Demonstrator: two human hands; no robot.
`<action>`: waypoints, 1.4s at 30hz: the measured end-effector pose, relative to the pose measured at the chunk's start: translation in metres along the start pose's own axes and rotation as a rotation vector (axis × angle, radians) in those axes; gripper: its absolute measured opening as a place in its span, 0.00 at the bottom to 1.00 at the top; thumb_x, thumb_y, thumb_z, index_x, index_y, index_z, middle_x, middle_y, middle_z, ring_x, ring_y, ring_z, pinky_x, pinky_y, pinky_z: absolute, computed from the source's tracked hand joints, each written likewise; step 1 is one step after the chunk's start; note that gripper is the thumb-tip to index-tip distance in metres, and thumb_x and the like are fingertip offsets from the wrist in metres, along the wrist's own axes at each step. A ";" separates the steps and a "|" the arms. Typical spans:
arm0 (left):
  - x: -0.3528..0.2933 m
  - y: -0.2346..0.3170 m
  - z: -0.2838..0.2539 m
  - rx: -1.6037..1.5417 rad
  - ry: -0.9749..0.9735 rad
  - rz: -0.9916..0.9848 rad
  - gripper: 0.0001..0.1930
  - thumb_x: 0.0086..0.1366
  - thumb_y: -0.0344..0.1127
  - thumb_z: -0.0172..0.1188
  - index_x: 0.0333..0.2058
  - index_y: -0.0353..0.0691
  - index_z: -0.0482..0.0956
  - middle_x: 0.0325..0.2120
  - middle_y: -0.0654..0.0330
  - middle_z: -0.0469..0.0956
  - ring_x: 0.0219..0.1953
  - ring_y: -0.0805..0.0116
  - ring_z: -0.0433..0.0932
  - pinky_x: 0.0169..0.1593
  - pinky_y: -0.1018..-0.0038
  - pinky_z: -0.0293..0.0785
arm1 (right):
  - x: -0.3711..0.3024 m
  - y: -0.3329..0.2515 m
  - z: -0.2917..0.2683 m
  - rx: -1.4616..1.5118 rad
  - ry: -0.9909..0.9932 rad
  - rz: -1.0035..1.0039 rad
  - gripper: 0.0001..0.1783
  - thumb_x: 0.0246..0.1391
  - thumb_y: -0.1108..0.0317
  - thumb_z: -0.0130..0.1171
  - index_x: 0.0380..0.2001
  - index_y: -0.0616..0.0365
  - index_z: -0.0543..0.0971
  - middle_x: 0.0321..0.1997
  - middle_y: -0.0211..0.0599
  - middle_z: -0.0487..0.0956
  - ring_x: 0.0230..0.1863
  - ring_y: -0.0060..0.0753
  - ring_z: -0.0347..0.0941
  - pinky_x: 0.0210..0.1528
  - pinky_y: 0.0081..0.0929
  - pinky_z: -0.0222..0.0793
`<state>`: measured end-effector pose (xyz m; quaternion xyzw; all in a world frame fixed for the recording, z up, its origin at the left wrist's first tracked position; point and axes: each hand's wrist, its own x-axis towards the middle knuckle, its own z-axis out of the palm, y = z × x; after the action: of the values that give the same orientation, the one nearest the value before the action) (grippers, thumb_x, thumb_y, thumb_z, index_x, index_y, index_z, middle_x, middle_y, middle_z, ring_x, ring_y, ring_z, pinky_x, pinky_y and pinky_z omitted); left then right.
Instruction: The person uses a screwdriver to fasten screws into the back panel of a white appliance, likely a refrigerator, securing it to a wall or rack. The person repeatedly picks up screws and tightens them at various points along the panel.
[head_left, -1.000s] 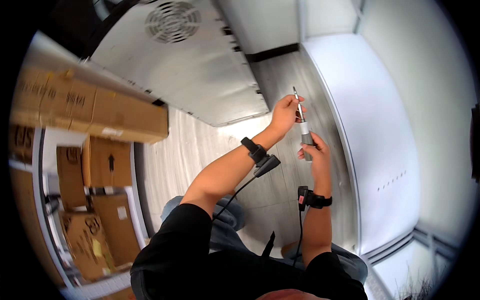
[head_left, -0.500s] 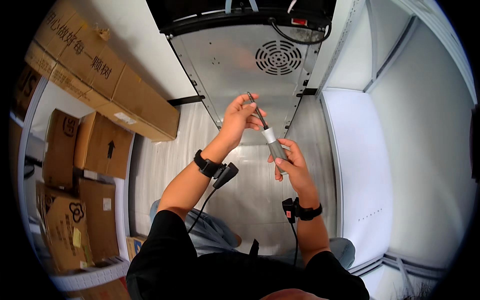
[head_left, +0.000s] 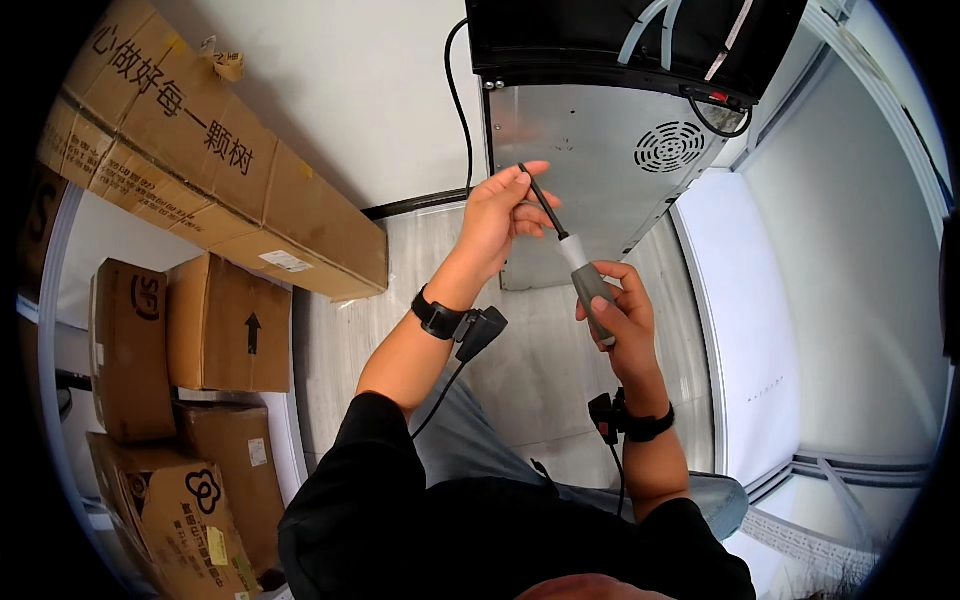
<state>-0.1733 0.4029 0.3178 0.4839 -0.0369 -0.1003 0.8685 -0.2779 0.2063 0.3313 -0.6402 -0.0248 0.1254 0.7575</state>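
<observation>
A screwdriver [head_left: 587, 283] with a grey and white handle and a dark shaft is held at a slant between my hands. My right hand [head_left: 628, 318] is closed around the handle, thumb lying along it. Up at the tip, my left hand [head_left: 497, 218] pinches the shaft between thumb and forefinger, while its other fingers curl loosely behind. Beyond both hands stands an appliance with a bare metal panel [head_left: 570, 130], a round slotted vent [head_left: 670, 148] and a black upper part [head_left: 570, 45]. Neither hand touches it.
Long cardboard boxes [head_left: 225, 185] lean at the left wall, above shelved cartons [head_left: 230, 325]. A white shelf [head_left: 750, 330] runs along the right. Black cables hang from the appliance's back, and a wrist strap with a cable [head_left: 440, 318] is on each arm.
My view has turned left, so the appliance sits farther right in the picture and more of the wall shows. Both hands keep their hold on the screwdriver.
</observation>
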 end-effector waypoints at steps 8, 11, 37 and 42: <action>0.013 0.028 -0.014 -0.074 -0.050 0.081 0.19 0.71 0.40 0.43 0.53 0.33 0.69 0.27 0.58 0.80 0.22 0.75 0.78 0.25 0.81 0.73 | 0.008 -0.015 0.055 0.027 0.064 -0.023 0.21 0.58 0.62 0.55 0.53 0.53 0.64 0.30 0.30 0.76 0.22 0.10 0.63 0.19 0.12 0.54; 0.019 0.032 -0.016 -0.071 -0.062 0.077 0.18 0.71 0.39 0.43 0.52 0.34 0.70 0.27 0.58 0.80 0.22 0.74 0.78 0.25 0.81 0.72 | 0.011 -0.015 0.063 0.017 0.095 -0.031 0.21 0.59 0.62 0.54 0.53 0.53 0.64 0.31 0.30 0.76 0.22 0.10 0.63 0.18 0.12 0.54; 0.030 0.032 -0.019 -0.058 -0.096 0.070 0.17 0.71 0.38 0.43 0.50 0.34 0.71 0.25 0.59 0.79 0.20 0.74 0.77 0.24 0.81 0.72 | 0.017 -0.006 0.072 0.089 0.152 -0.089 0.18 0.59 0.65 0.48 0.52 0.58 0.65 0.28 0.38 0.74 0.12 0.12 0.55 0.14 0.13 0.49; 0.031 0.031 -0.018 -0.058 -0.096 0.071 0.17 0.71 0.38 0.44 0.50 0.34 0.71 0.25 0.59 0.79 0.20 0.75 0.76 0.24 0.81 0.72 | 0.017 -0.005 0.072 0.142 0.134 -0.093 0.18 0.60 0.65 0.48 0.52 0.58 0.64 0.29 0.37 0.74 0.13 0.13 0.56 0.14 0.13 0.50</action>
<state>-0.1362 0.4272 0.3335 0.4515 -0.0928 -0.0937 0.8825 -0.2750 0.2790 0.3475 -0.5899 0.0054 0.0484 0.8060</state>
